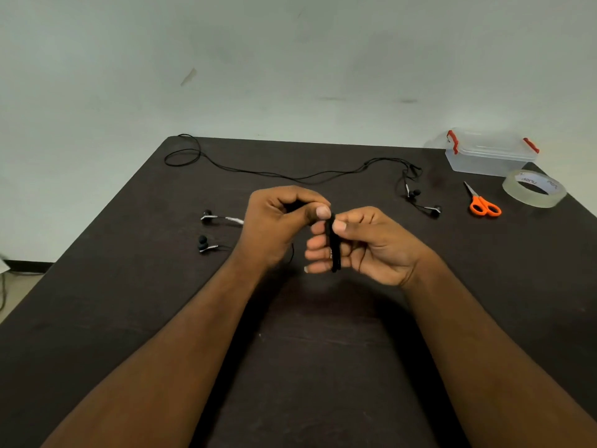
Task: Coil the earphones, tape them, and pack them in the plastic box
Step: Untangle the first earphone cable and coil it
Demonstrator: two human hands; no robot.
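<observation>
Earphones coil (333,250): I hold this black bundle upright above the middle of the dark table (323,367). My right hand (361,245) grasps it, with the thumb on the top and the fingers curled behind it. My left hand (281,221) pinches its upper end between thumb and forefinger. From this hand a thin cable goes down, and its 2 earbuds (206,231) lie on the table just left of my left wrist. A second pair of earphones (323,174) lies uncoiled along the far edge, behind my hands. At the far right corner stands the plastic box (489,155), with closed lid and red clips. Near it lie the orange scissors (483,203) and the clear tape roll (533,189). The print inside the roll I cannot read.
</observation>
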